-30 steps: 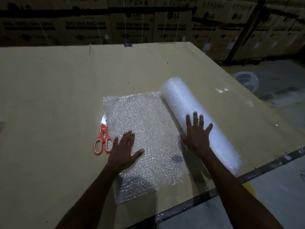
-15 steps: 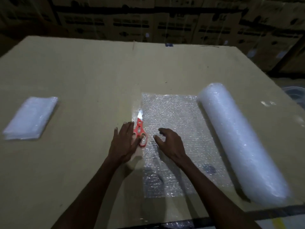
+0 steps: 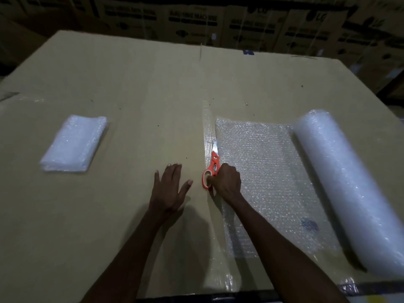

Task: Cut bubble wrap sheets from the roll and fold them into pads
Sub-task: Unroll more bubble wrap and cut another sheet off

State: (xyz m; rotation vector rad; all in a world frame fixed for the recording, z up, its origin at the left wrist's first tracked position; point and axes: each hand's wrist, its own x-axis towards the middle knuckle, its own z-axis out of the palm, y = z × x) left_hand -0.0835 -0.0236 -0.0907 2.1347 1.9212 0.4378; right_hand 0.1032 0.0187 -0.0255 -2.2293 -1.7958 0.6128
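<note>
A thick white bubble wrap roll (image 3: pixel 347 184) lies at the right of the cardboard-covered table. An unrolled sheet (image 3: pixel 269 180) stretches flat from it to the left. Orange-handled scissors (image 3: pixel 212 165) lie along the sheet's left edge, blades pointing away from me. My right hand (image 3: pixel 226 182) grips the scissors' handles, its fingers curled over them. My left hand (image 3: pixel 169 189) lies flat on the bare cardboard just left of the scissors, fingers spread. A folded bubble wrap pad (image 3: pixel 74 143) sits far left.
The brown cardboard table top (image 3: pixel 142 106) runs wide to the left and back. Stacked washing machine cartons (image 3: pixel 192 20) form a wall behind it. The table's near edge (image 3: pixel 218 297) is dark, with shiny tape along it at the right.
My right hand left the roll, crossed the sheet and took hold of the scissors' handles. My left hand slid off the sheet and scissors onto bare cardboard. The view swung left, showing the pad.
</note>
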